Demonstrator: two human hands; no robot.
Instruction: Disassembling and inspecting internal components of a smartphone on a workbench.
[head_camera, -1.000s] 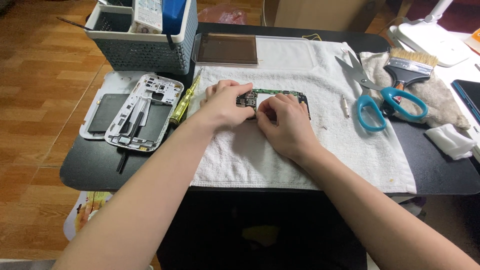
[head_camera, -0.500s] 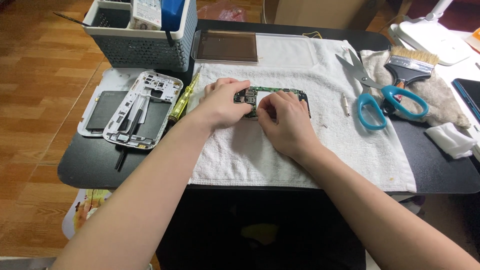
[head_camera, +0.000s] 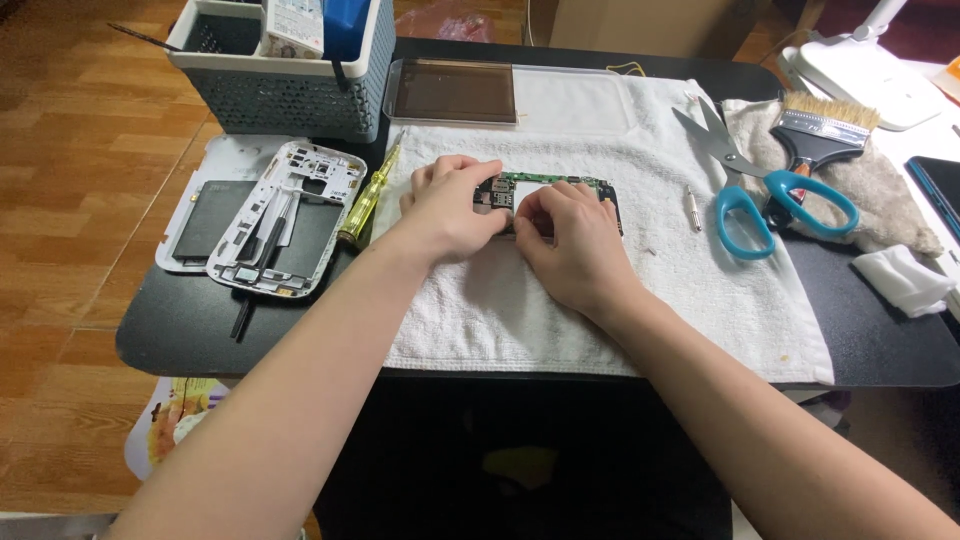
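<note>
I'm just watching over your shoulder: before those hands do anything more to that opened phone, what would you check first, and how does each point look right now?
1. Phone lies flat on the towel: ok.
2. Left hand steadies its left end: ok.
3. Right hand fingertips rest on the board: ok, though what they pinch is hidden.
4. Screwdriver within reach, left of the towel: ok.
5. Scissors lie open on the towel's right edge, blades pointing away from the hands: ok.
6. Loose screws accounted for: cannot tell, too small to see.
</note>
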